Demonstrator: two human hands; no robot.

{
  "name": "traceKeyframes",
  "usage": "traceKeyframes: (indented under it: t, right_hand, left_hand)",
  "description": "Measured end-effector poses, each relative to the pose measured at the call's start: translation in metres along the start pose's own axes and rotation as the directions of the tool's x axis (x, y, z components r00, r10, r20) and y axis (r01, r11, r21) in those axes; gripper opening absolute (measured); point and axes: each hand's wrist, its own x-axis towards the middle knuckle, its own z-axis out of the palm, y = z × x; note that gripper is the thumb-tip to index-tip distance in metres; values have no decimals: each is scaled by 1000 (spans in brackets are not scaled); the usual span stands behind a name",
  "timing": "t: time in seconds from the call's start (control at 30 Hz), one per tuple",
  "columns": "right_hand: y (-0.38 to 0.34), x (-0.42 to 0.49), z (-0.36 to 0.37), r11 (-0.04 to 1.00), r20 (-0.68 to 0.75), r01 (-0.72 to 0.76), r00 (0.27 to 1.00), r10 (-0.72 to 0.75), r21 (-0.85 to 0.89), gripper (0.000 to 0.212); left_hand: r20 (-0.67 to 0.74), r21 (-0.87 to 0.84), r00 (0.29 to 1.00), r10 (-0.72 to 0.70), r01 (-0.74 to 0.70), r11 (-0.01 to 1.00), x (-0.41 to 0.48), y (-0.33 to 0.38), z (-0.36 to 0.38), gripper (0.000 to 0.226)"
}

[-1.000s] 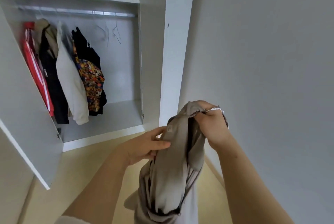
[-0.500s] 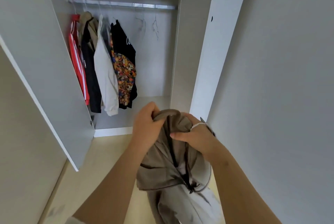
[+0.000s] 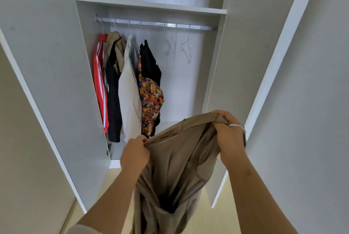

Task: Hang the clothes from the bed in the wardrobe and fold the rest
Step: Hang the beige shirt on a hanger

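A: Grip status?
B: Our left hand (image 3: 134,155) and right hand (image 3: 229,139) each pinch the beige garment (image 3: 175,167); it sags between and below them.
A: Wardrobe (image 3: 151,6)?
B: Beyond both grips, doors open.

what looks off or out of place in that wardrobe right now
Nothing is damaged or spilled. The hung clothes crowd the left end of the rail, while an empty wire hanger dangles alone at the right.
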Motion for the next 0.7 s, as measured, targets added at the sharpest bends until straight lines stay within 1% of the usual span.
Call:
traceKeyframes:
  t: [0.07,0.13,0.17,0.2,0.23,0.27,0.3,0.33,0.37,0.4,0.43,0.47,0.5,0.53,0.57,0.6,0.63,0.67,0.7]
  right_hand:
    - [2,21,25,1000,-16,12,1000,-12,20,32]
    - [8,37,49,1000,-31,6,999,-5,23,32]
    - [13,44,59,999,-50,-10,999,11,32,32]
    - [19,51,67,999,-71,-26,997,28,38,30]
    - [25,57,73,999,-91,-41,995,44,34,28]
    - [31,63,79,998,-109,-54,992,57,26,27]
    - [36,70,84,997,-124,-68,990,70,22,26]
    - [41,77,90,997,-138,-78,987,80,24,26]
    - [45,85,95,996,-149,-85,985,89,31,26]
    - [49,94,101,995,-159,-94,982,99,39,27]
    - [53,103,107,994,-164,-103,981,109,44,28]
    - [57,113,113,993,-160,-107,981,113,45,29]
    - [62,122,119,993,-151,-110,982,115,40,30]
    - [66,131,126,993,-143,-113,983,116,34,31]
    - [71,141,132,993,-139,-118,983,121,29,31]
    - [76,152,138,992,-138,-124,982,126,24,31]
    - [81,164,144,992,-132,-126,983,128,22,31]
    - [86,177,150,992,-120,-122,985,124,25,30]
    - [90,191,157,993,-103,-112,988,115,32,30]
  left_hand:
    - [-5,-65,997,-75,74,995,32,-15,-7,22]
    - [-28,-145,996,-86,81,986,64,-22,-15,17]
    - [-32,-214,993,-111,102,972,80,-26,-17,14]
    - [1,-306,987,-162,154,940,95,-30,-18,13]
    - [67,-406,973,-219,228,885,109,-34,-18,13]
    - [159,-497,953,-259,304,813,122,-39,-20,19]
    - [262,-558,929,-260,366,745,132,-44,-21,30]
    - [357,-553,903,-239,411,725,141,-49,-21,42]
    - [428,-464,879,-211,414,783,150,-54,-21,51]
    - [473,-290,863,-176,341,894,158,-58,-21,52]
    - [495,-74,857,-144,207,975,166,-61,-21,44]
    - [498,101,860,-112,71,992,174,-61,-21,33]
    - [483,190,871,-94,1,982,182,-61,-21,24]
    - [450,219,888,-94,-8,976,192,-59,-21,19]
    - [398,214,911,-108,22,977,203,-57,-21,17]
    - [346,160,929,-134,82,984,216,-55,-21,18]
    - [312,59,931,-187,178,982,231,-52,-19,20]
    - [307,-76,916,-257,293,953,245,-49,-17,22]
    - [342,-246,877,-337,430,869,257,-46,-15,26]
